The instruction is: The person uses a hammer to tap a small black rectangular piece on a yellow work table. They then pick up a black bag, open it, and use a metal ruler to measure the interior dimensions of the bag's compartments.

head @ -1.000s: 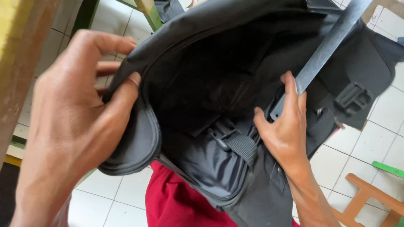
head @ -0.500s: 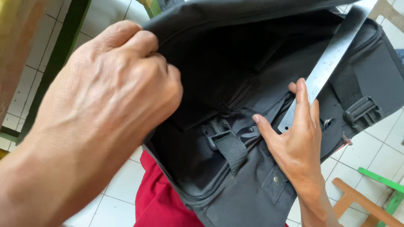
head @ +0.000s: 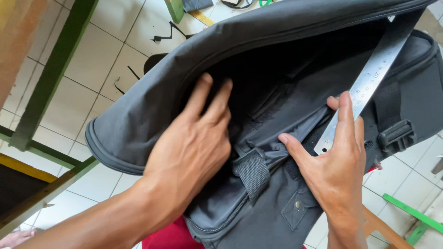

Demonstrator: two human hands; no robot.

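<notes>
Now both hands (head: 194, 143) in bag (head: 138, 115) w/ ruler (head: 369, 78)

Bag (head: 152, 110): matt dark-grey woven cloth, coarse webbing strap (head: 251, 173), black plastic buckle (head: 396, 136). Ruler (head: 369, 78): smooth brushed metal. Floor (head: 92, 50): glossy white tile.

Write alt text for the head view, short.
Two bare hands work inside an open dark grey bag: the left hand reaches under its flap, and the right hand presses a steel ruler against the lining. A white tiled floor shows behind.
</notes>
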